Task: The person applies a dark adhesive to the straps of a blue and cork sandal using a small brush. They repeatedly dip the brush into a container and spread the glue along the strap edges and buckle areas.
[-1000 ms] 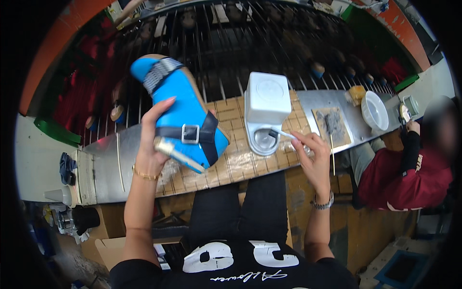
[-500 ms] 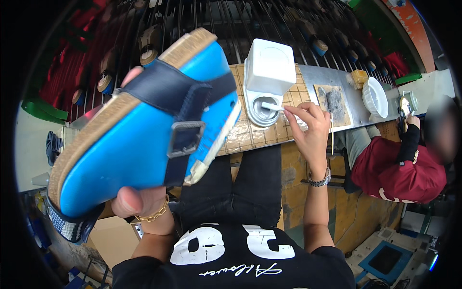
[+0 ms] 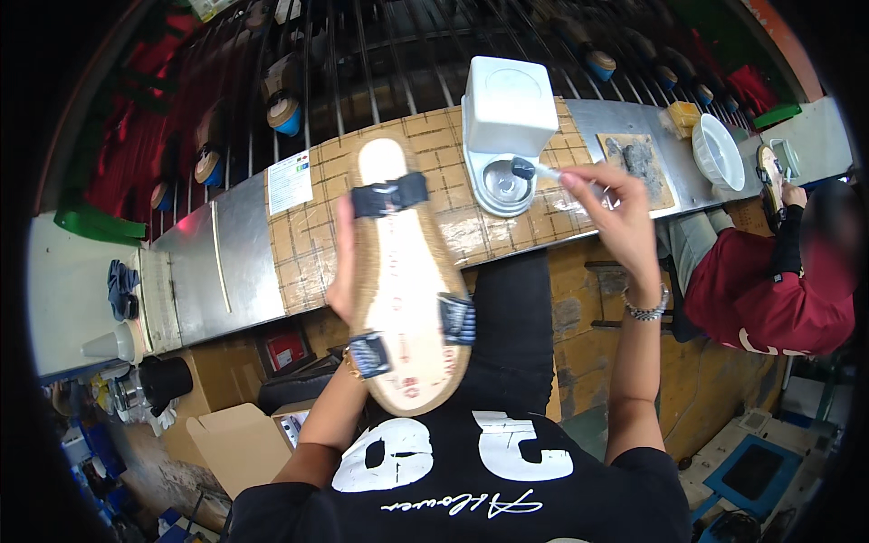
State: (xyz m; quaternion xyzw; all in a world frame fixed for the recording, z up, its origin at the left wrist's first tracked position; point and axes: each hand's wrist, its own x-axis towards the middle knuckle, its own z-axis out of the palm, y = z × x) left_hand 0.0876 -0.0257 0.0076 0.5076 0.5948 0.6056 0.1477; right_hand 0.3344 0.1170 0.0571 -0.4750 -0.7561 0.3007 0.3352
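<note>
My left hand (image 3: 342, 271) grips an unfinished sandal (image 3: 407, 299) by its side, the pale underside with red markings turned up. Dark strap ends fold over its brown edges; most of my fingers are hidden behind it. My right hand (image 3: 620, 217) pinches the light handle of a small brush (image 3: 525, 169). Its dark bristle head is over the round metal cup (image 3: 503, 184) at the foot of a white dispenser (image 3: 510, 100); whether the bristles touch the cup, I cannot tell.
Cardboard under clear film (image 3: 362, 149) covers part of the metal bench. A paper sheet (image 3: 290, 183) lies left, a stained board (image 3: 638, 167) and white bowl (image 3: 718, 152) right. Shoes on blue lasts (image 3: 284, 113) sit on the rod rack behind. A co-worker (image 3: 769, 290) sits at right.
The sandal has swung away from close view, turning from its blue side to its underside, and moved right. My right hand has drawn back slightly, and the brush's dark head now shows above the cup.
</note>
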